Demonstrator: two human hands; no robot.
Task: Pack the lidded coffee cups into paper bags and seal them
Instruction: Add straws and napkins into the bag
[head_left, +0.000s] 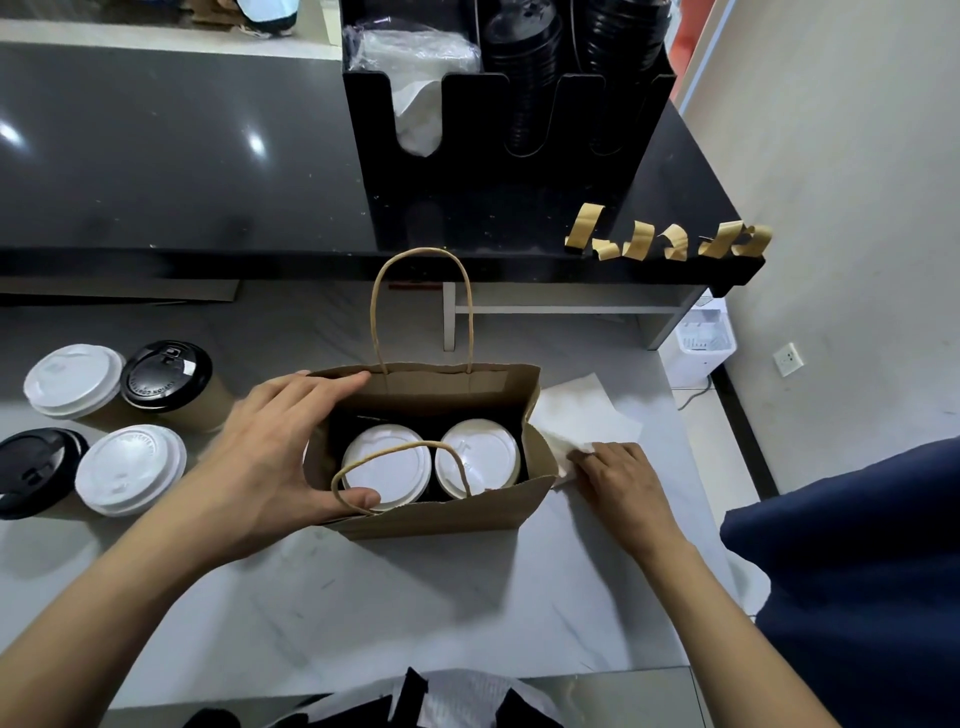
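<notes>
1. Brown kraft paper bag (441, 512), upright and open-mouthed on the pale marbled counter (363, 597); twisted paper handles, the far one standing up, the near one drooping over the opening.
2. Two lidded coffee cups, side by side inside the bag: left white-lidded cup (387, 465) and right white-lidded cup (478, 457), both upright.
3. Left hand (270, 441), fingers spread across the bag's left end; fingertips on the far rim, thumb hooked over the near rim, gripping the mouth open.
4. Right hand (618, 475), just right of the bag, fingers curled and pinching the edge of a white paper napkin (582, 415) that lies on the counter touching the bag's right side.
5. Four more cups grouped at the left of the counter, well apart from the bag: two with white lids (72, 379) (130, 467), two with black lids (166, 374) (36, 467).
6. Black organiser (498, 171) on the dark raised ledge behind, holding stacked black lids and wrapped white stock.
7. Gold tape strips (670, 241), stuck in a row along the ledge's right edge.
</notes>
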